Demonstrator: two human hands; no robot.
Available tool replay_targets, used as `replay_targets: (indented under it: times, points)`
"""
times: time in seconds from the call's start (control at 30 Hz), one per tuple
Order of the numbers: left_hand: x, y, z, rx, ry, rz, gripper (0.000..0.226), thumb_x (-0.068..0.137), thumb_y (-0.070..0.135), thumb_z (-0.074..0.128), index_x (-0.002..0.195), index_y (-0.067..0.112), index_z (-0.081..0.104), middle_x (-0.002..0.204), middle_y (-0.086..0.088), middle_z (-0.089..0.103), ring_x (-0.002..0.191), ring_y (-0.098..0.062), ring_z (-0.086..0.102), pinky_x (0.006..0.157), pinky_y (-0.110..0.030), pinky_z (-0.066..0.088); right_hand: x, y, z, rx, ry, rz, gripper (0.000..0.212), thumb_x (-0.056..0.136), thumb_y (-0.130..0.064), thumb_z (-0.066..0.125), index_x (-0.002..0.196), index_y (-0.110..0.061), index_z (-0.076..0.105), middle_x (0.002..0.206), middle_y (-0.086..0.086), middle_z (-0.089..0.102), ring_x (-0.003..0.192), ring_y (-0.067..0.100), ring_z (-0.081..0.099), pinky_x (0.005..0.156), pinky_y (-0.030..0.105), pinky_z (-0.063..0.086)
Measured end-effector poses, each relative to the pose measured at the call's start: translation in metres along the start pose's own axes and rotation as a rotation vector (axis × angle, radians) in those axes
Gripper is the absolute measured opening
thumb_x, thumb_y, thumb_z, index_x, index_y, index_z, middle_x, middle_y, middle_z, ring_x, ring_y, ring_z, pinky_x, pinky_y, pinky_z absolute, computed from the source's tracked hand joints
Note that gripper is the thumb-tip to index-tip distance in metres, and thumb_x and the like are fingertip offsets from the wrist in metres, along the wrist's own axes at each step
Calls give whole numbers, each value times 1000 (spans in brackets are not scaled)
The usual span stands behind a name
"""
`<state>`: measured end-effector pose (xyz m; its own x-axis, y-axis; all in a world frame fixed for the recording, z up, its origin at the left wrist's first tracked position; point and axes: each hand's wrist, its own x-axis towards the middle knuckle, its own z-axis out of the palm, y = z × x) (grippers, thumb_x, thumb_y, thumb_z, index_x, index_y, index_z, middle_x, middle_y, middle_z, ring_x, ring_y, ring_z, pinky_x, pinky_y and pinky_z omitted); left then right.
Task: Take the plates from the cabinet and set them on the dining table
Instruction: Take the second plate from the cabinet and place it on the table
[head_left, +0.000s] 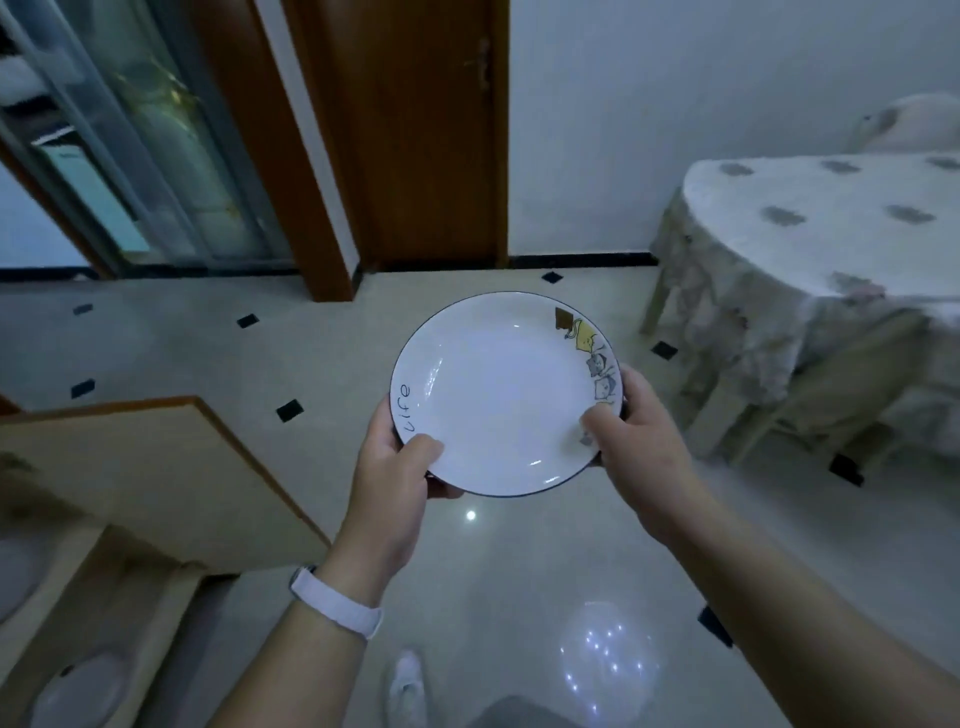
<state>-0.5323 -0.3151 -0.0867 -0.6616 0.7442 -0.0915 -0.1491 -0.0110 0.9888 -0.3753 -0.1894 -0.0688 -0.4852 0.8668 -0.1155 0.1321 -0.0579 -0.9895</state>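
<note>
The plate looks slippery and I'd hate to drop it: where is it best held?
By its raised rim, from opposite sides, as now: left hand and right hand each hook a thumb over the plate's edge, fingers beneath, keeping it level.

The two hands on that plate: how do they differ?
The left hand has a white band on its wrist; the right hand has a bare wrist. The left grips the plate beside the word "life"; the right grips by the cat pictures. Both hold the rim with the thumb on top and the other fingers underneath.
</note>
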Motion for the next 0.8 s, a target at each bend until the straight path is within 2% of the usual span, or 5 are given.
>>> replay_targets:
  times: [0.13,0.33,0.53,0.7,0.8]
  points:
    - [8,-3,74,14,-158,-23,42,68,10,48,99,32,63,95,4,69,78,-22,59,53,-34,50,-12,12,-73,64,182,6,41,77,-12,46,102,-42,60,95,-9,71,90,23,66,74,42,60]
    - [19,-10,165,79,-397,19,55,69,8,46,118,31,60,111,-3,68,89,-23,64,62,-43,57,-26,24,-150,133,433,28,48,84,-1,45,97,-46,58,91,-15,71,85,15,66,67,35,59]
    - [48,-32,249,38,-573,-56,58,72,1,44,123,24,59,112,-6,68,91,-21,66,58,-31,54,-20,41,-212,72,607,82,50,82,-1,46,115,-38,55,99,-9,70,86,16,65,64,28,55]
    - [89,-58,316,44,-693,-99,57,69,3,45,117,29,62,103,-1,70,90,-21,63,68,-43,54,11,56,-256,36,783,148,47,81,-2,47,111,-37,54,96,-12,68,87,13,62,71,30,50]
    - [124,-64,355,40,-763,-147,56,69,4,45,118,25,62,101,0,70,88,-19,64,63,-36,54,39,57,-276,51,835,185,45,83,-1,46,112,-34,54,97,-9,67,85,13,62,67,30,52]
